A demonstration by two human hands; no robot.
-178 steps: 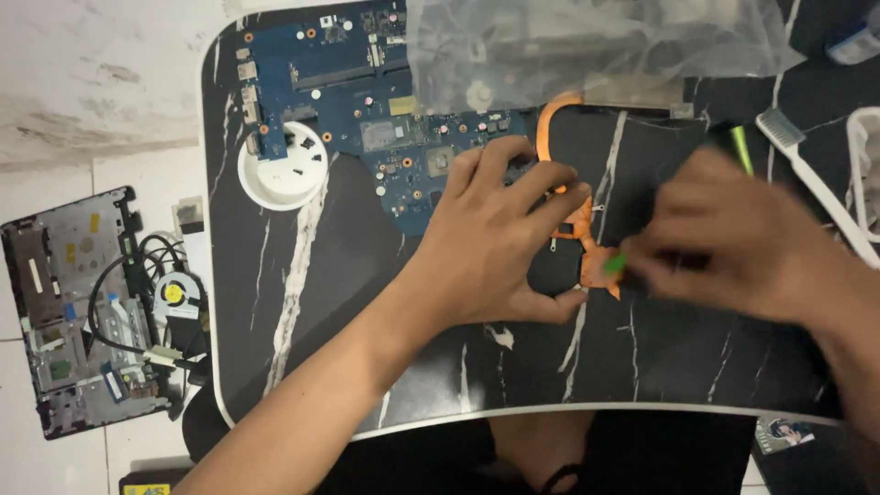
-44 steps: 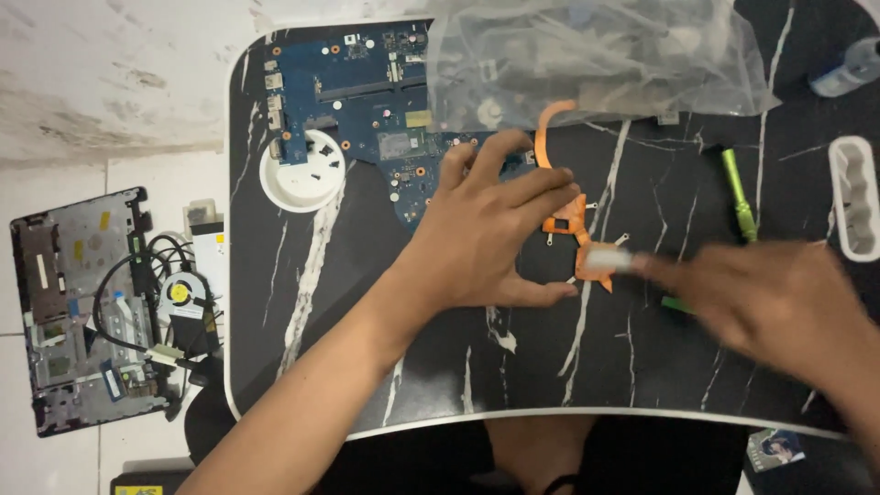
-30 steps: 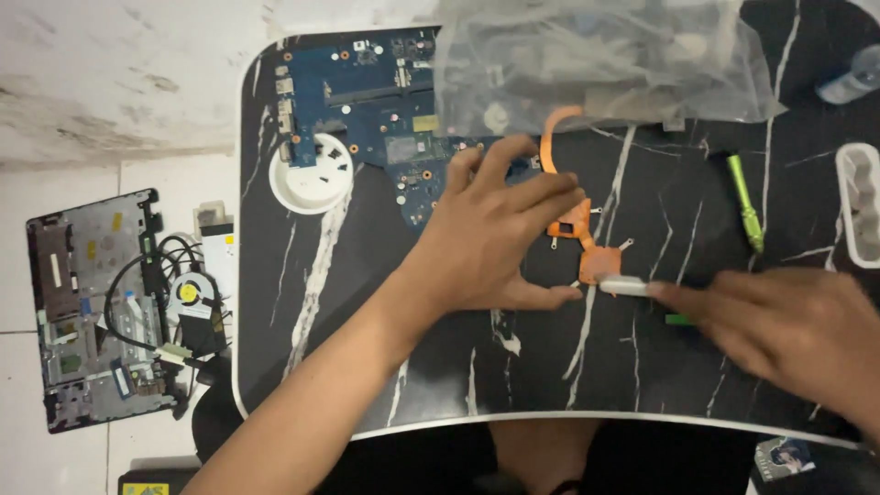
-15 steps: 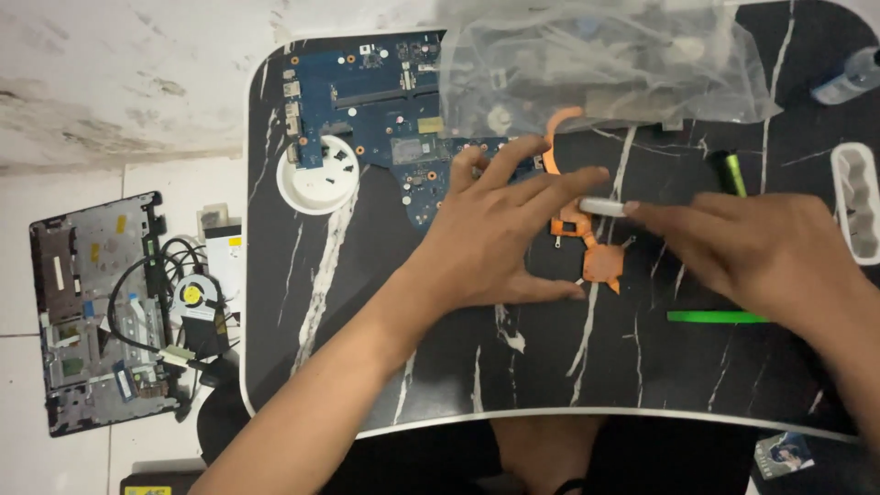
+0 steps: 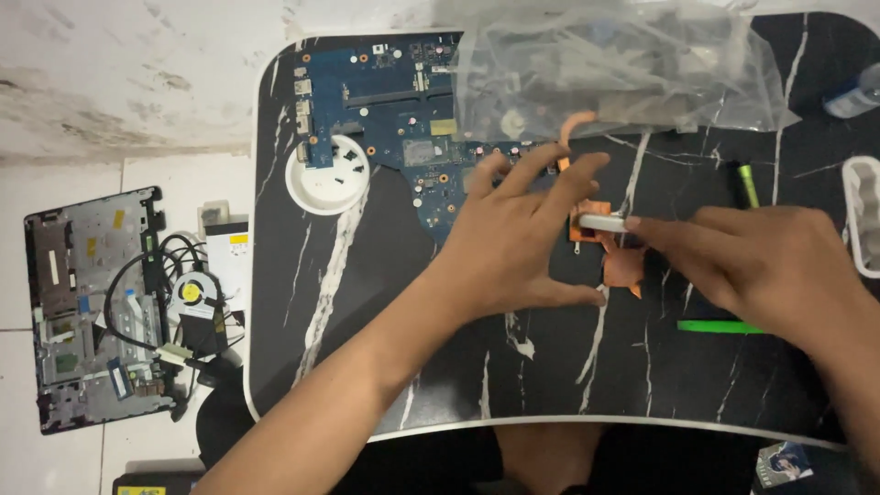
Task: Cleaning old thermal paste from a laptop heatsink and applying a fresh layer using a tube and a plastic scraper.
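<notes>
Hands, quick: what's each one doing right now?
Left hand: open, fingers spread, pressing down on the copper heat pipe.
Right hand: closed on a small white tube, tip at the pipe.

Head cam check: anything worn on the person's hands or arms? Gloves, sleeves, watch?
Nothing worn. Left hand and right hand are bare: no gloves, no rings visible, no watch or band. Both forearms are uncovered as far as the frame shows; no sleeve edge in view.

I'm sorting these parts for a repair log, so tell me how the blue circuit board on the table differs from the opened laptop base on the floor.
The blue circuit board lies bare on the black marble-look table, while the laptop base sits on the white floor. The board is blue and partly under a clear plastic bag and the left hand; the base is grey, uncovered, with black cables across it. Both lie flat.
</notes>
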